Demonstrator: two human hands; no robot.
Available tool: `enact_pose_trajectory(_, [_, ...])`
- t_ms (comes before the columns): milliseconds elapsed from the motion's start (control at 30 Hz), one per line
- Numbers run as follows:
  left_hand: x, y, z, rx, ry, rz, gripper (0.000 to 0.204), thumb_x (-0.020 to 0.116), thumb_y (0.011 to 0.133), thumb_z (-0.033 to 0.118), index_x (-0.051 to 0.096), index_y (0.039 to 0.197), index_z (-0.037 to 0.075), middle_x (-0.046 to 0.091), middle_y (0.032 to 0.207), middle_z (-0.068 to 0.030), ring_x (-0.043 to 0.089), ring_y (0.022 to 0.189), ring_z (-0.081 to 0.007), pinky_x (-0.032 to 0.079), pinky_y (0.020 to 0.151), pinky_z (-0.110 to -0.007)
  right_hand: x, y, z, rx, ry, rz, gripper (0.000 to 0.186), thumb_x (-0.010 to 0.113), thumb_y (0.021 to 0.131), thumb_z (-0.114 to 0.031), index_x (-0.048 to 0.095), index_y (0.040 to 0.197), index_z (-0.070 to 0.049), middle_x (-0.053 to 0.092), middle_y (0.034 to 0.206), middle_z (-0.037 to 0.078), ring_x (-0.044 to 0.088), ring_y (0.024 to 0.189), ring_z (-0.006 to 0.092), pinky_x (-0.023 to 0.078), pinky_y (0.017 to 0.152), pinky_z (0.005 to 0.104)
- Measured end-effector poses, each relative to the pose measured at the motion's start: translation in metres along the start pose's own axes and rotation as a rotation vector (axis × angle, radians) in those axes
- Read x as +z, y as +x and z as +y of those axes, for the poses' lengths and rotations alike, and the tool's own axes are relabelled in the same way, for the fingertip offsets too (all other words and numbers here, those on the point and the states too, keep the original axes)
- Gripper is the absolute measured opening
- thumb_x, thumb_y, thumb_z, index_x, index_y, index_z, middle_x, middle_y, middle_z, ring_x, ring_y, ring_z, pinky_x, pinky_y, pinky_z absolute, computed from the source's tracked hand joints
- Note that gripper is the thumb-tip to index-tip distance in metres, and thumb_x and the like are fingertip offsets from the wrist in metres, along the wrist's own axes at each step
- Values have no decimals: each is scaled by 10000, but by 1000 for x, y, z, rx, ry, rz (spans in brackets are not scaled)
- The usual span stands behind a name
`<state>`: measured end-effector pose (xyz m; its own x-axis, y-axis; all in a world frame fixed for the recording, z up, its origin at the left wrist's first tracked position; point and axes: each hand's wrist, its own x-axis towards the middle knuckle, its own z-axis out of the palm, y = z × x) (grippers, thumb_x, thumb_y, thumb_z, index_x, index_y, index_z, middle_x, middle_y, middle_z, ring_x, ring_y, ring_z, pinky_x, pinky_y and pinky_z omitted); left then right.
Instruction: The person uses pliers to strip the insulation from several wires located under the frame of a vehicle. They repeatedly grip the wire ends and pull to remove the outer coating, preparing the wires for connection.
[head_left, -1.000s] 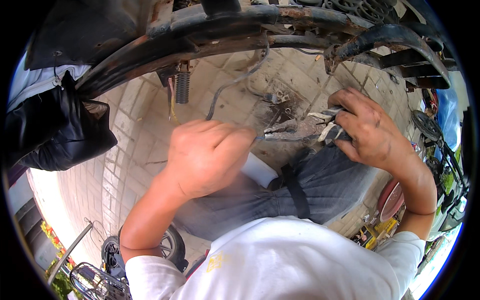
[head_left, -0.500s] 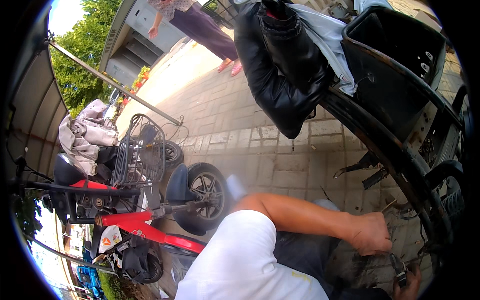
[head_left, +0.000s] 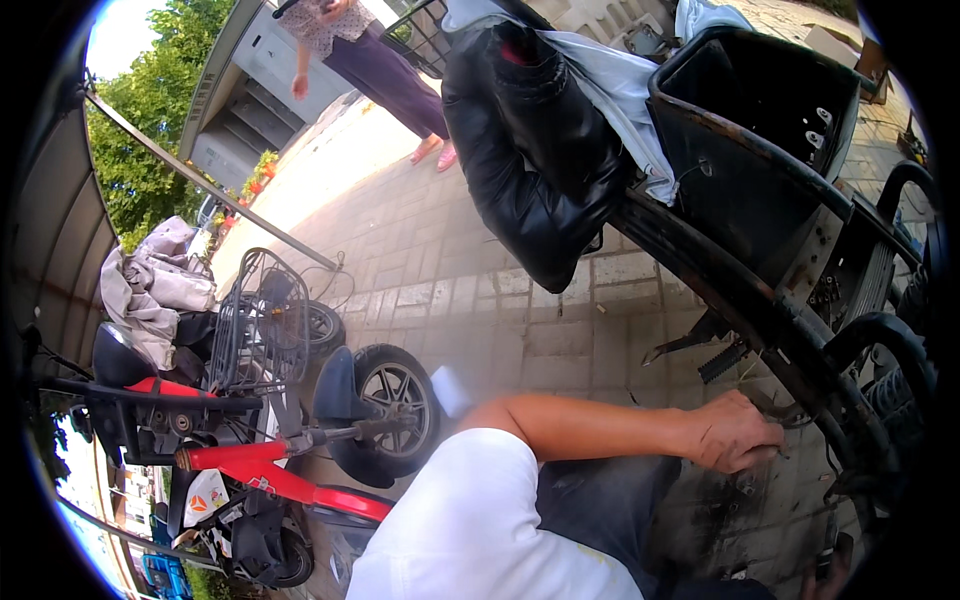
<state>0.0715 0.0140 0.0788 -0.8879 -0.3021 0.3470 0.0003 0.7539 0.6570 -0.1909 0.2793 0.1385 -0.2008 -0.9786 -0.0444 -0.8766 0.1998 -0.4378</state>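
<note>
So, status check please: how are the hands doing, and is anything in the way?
Left hand closed, anything inside hidden. Right hand in shadow, on pliers. Dark metal frame near left hand.

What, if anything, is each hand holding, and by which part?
The left hand is closed; any contents are hidden. The right hand seems to hold a dark, slim metal tool; the gripped part is unclear.

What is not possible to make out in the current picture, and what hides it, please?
All in the head view:
Left hand: it is curled, hiding whatever may be inside.
Right hand: mostly lost in the dark rim at lower right; its grip cannot be told.
Dark object near it: too dim to tell its kind.
Bystander: head cut off by the upper edge.
</note>
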Motion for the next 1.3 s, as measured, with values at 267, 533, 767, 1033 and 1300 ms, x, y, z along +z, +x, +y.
enact_pose_trajectory(267, [12,6,31,-185,-47,-77,114,572,776,143,564,831,43,604,736,-181,589,733,-407,462,589,-479,126,75,-30,349,965,161,588,719,845,-179,417,1285,67,520,1217,127,534,1017,190,444,875,330])
enact_pose_trajectory(533, [23,-4,32,-155,-175,-109,108,582,754,146,568,771,41,594,720,-182,578,718,-410,458,595,-476,128,78,-50,95,1035,51,420,725,815,-155,543,1151,19,582,953,30,522,825,104,425,731,241])
enact_pose_trajectory(767, [15,-4,38,-165,-125,-164,138,607,731,155,560,770,31,589,701,-195,575,717,-424,455,598,-484,117,71,-42,328,946,-6,464,724,817,-164,508,1175,38,569,1008,57,527,857,125,435,761,264])
enact_pose_trajectory(1033, [0,-3,20,-333,-416,211,171,599,757,144,620,798,-20,598,706,-214,595,727,-411,469,635,-447,129,82,16,467,974,-20,539,704,861,-196,439,1245,75,522,1118,122,495,991,197,408,901,333])
enact_pose_trajectory(1300, [1,1,-3,-365,-394,187,217,568,790,169,583,740,-42,520,657,-238,510,619,-392,408,569,-421,163,83,23,540,803,-1,547,731,836,-164,432,1226,75,514,1100,114,488,972,190,401,885,304])
